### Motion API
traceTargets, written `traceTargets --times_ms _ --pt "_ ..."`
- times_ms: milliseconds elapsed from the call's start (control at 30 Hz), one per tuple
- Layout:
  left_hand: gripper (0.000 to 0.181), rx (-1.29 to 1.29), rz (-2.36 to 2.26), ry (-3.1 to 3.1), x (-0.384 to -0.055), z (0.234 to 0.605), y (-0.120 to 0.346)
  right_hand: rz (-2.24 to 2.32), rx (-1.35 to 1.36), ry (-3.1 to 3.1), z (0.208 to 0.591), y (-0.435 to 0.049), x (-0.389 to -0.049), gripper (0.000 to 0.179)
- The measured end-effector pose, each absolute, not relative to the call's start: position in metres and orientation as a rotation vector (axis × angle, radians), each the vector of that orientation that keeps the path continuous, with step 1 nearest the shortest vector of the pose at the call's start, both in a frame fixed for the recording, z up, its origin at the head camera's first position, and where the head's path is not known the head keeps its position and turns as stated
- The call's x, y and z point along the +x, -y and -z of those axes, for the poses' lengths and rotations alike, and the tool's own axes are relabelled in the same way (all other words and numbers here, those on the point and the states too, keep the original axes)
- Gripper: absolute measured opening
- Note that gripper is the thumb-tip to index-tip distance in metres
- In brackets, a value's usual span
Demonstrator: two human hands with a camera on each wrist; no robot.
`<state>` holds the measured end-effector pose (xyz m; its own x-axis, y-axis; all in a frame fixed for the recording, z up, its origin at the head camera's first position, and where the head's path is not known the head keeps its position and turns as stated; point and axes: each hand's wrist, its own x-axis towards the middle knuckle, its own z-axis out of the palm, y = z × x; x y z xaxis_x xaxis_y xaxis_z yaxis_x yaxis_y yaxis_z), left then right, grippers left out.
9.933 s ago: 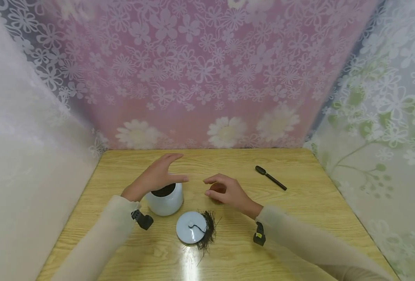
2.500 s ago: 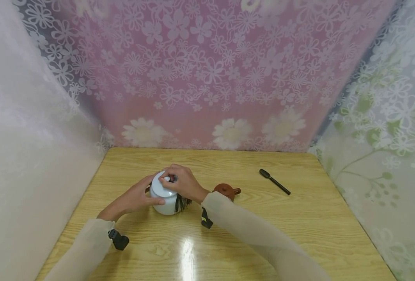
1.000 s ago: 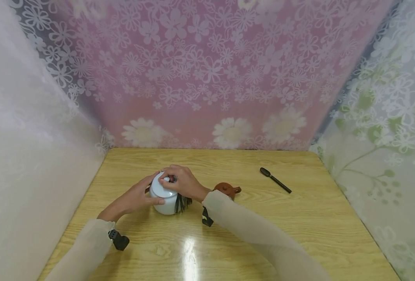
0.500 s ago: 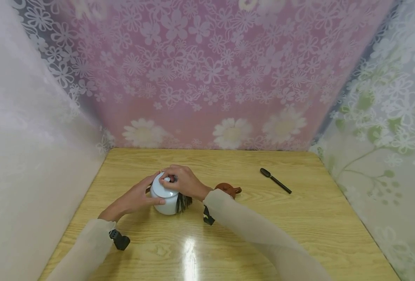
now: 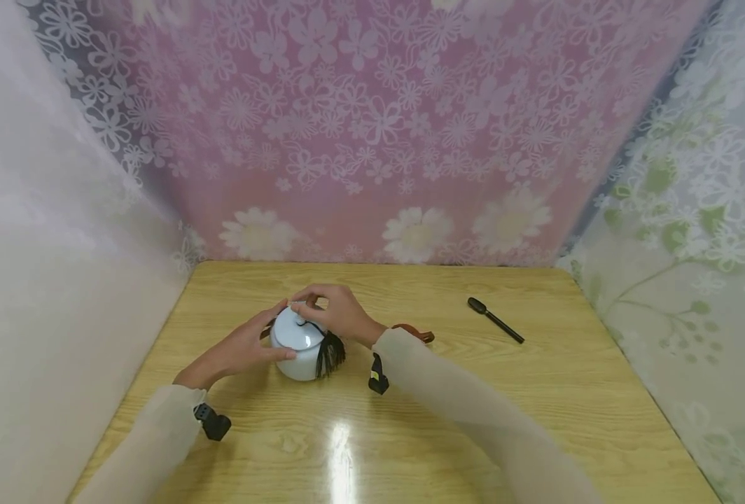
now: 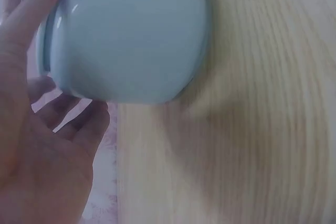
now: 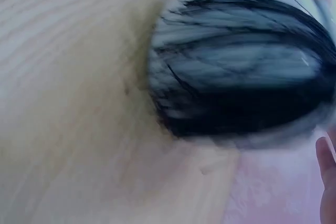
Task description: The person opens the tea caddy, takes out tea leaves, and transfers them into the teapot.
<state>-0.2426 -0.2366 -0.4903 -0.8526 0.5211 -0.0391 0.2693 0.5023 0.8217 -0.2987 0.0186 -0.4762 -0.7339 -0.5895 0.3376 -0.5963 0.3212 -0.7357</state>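
Note:
In the head view a glossy white ceramic jar [image 5: 301, 365] stands on the table with its round white lid [image 5: 292, 337] on top. A black tassel [image 5: 331, 354] hangs by a cord from the lid's knob, down the jar's right side. My left hand [image 5: 240, 350] grips the jar, thumb across the front and fingers round the far left side; the left wrist view shows the jar's wall [image 6: 131, 40] close up. Just above and behind the knob is my right hand [image 5: 341, 311], its fingers bent and off the knob. The right wrist view is blurred.
A brown clay teapot [image 5: 418, 331] is partly hidden behind my right sleeve. Farther right lies a black scoop [image 5: 496, 320] with a long handle. The wood-grain table [image 5: 448, 448] is enclosed by flowered curtains at the back and sides.
The jar stood uncovered with dark contents; the lid, earlier on the table with its tassel, now covers it. Within the last half second my right hand has risen off the knob.

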Motion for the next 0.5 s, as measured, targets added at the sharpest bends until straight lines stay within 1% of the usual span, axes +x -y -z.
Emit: traceTargets --times_ms 100,233,400,500 --pt "0.103 0.639 -1.254 -2.487 -0.244 0.486 0.24 -1.406 1.06 2.553 0.466 -0.03 -0.301 0.03" --pt "0.091 0.62 -1.244 -2.513 -0.249 0.475 0.244 -1.401 0.958 2.585 0.45 -0.053 -0.307 0.029" --pt "0.079 0.58 -1.258 -2.549 -0.257 0.461 0.251 -1.34 0.877 2.655 0.434 -0.094 -0.315 0.029" --pt "0.077 0.564 -1.237 -2.59 -0.263 0.455 0.255 -1.278 0.826 2.68 0.429 -0.124 -0.318 0.03"
